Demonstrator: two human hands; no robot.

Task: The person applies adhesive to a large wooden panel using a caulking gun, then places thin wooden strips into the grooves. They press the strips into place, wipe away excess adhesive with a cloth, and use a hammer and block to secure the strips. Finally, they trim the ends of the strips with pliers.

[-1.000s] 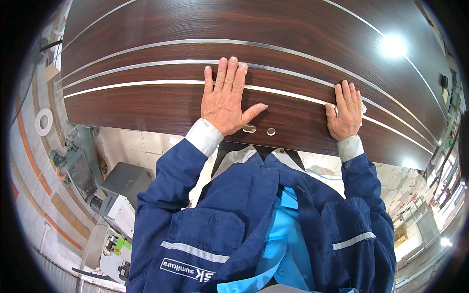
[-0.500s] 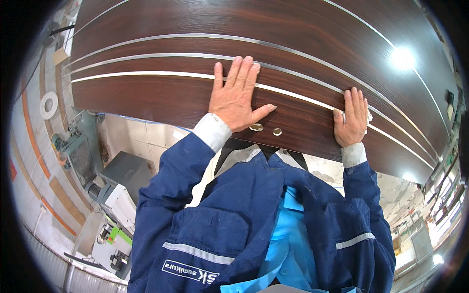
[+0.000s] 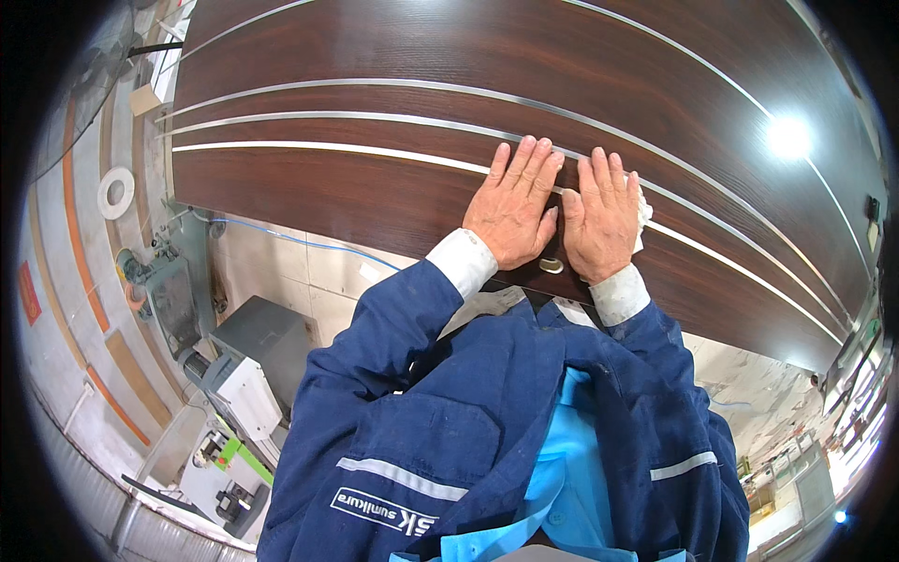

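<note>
A dark brown wood-grain door panel with narrow silvery strips set along it lies in front of me. My left hand rests flat on it near the middle, fingers stretched over the lower strips and thumb out. Close by on its right, my right hand lies flat too, pressing on a crumpled white cloth that is mostly hidden under the palm. Just below the hands, a cut-out hole shows near the panel's near edge.
At the left stand a grey machine and a dark grey box-shaped unit. A blue hose runs along the panel's near edge. A white ring-shaped roll is farther left. Small dark objects sit at the far right.
My right hand has slid left along the panel with the cloth, up next to my left hand. In the picture my left hand sits farther right, and the view has shifted a little.
</note>
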